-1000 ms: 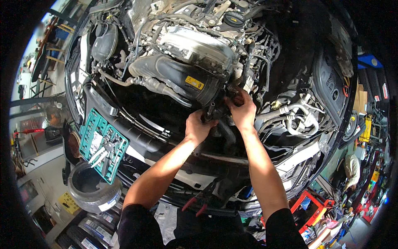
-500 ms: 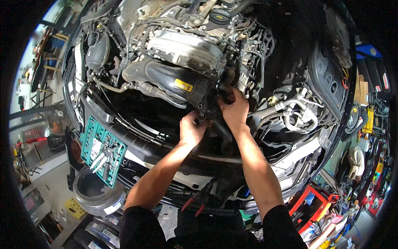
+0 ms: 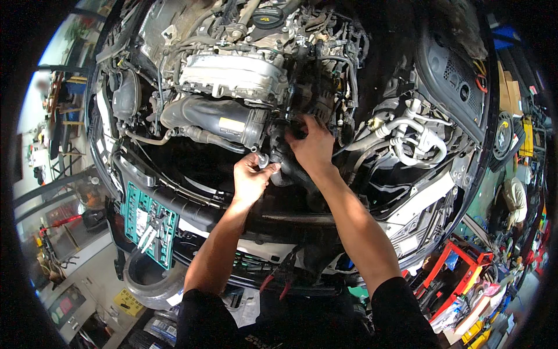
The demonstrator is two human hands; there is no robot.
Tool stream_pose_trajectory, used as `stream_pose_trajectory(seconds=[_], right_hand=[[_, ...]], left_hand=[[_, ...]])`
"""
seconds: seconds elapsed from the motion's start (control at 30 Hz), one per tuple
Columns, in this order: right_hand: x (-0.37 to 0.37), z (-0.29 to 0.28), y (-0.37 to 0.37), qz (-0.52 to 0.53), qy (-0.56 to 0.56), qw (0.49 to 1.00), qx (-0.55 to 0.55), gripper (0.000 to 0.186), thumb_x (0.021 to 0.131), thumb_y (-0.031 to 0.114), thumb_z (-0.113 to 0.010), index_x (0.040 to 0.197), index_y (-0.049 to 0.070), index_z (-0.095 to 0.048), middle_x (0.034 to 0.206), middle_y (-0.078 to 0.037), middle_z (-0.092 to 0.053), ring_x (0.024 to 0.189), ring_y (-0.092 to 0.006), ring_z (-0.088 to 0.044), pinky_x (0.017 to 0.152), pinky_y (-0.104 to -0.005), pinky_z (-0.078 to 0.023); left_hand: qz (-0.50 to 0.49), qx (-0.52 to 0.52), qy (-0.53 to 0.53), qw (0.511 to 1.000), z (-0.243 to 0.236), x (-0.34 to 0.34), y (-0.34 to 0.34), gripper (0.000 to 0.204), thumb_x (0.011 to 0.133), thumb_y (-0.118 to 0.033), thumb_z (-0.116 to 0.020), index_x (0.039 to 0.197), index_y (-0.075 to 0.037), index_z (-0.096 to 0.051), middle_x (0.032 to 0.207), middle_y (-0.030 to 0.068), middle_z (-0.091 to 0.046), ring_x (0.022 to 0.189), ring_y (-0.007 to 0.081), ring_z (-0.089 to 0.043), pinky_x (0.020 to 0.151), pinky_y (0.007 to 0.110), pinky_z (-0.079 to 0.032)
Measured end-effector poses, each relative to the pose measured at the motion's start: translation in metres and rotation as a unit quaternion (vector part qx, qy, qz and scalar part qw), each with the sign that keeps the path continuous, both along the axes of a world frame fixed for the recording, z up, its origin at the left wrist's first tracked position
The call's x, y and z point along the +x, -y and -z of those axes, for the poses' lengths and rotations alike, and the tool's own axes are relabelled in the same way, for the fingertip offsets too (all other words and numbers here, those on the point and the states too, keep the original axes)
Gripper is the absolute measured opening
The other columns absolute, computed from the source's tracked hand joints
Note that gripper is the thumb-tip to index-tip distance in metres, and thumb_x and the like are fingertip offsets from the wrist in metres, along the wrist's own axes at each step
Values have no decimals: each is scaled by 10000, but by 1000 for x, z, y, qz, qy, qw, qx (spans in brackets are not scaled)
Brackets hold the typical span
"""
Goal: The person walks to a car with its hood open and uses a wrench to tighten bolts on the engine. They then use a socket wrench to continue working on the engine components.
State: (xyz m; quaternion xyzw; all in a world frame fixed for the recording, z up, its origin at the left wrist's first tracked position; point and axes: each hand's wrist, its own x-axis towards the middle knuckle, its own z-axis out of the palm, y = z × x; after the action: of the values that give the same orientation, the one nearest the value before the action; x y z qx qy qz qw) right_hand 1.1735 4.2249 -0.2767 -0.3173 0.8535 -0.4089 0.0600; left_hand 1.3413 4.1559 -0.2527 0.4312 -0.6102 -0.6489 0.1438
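Note:
My left hand pinches a small silvery metal piece between thumb and fingers, just below the end of the black intake duct with its yellow label. Its exact kind is too small to make out. To the right, my right hand reaches deeper into the engine bay with curled fingers. Their tips are in shadow at the upper end of a curved black hose, and what they grip is hidden. Behind both hands stands the engine with its silvery metal cover.
A green tool case with pliers rests at the car's front left, above a tyre. Red-handled pliers lie at the front edge. Pale pipes loop on the right. A red rack stands beyond the right fender.
The view has shifted, and the engine appears further left. My left hand still pinches the metal piece, now seen more plainly. My right hand remains at the hose's upper end.

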Motion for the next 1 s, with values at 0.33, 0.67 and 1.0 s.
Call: stream_pose_trajectory(seconds=[0.33, 0.67, 1.0], right_hand=[[0, -5, 0, 0, 31, 999, 8, 415, 778, 291, -806, 1085, 54, -658, 987, -171, -689, 867, -400, -691, 736, -464, -581], [-32, 1, 10, 166, 616, 759, -128, 468, 964, 406, -699, 1223, 21, -632, 1010, -74, -711, 776, -164, -685, 706, -321, -593], [-37, 20, 13, 49, 662, 727, -178, 500, 925, 421, -750, 1180, 5, -641, 1045, -94, -708, 855, -197, -719, 770, -355, -616]], left_hand=[[26, -31, 3, 999, -1, -3, -2, 279, 848, -33, -814, 709, -70, -575, 631, -33, -594, 488, 17, -443, 428, 226, -349], [-4, 17, 43, 999, -1, 0, -4, 250, 840, -153, -859, 823, -50, -632, 669, -12, -611, 463, 36, -488, 402, 202, -391], [103, -76, 163, 978, 9, 5, -5, 277, 901, -238, -809, 979, -12, -669, 820, 0, -667, 762, 68, -549, 727, 256, -467]])
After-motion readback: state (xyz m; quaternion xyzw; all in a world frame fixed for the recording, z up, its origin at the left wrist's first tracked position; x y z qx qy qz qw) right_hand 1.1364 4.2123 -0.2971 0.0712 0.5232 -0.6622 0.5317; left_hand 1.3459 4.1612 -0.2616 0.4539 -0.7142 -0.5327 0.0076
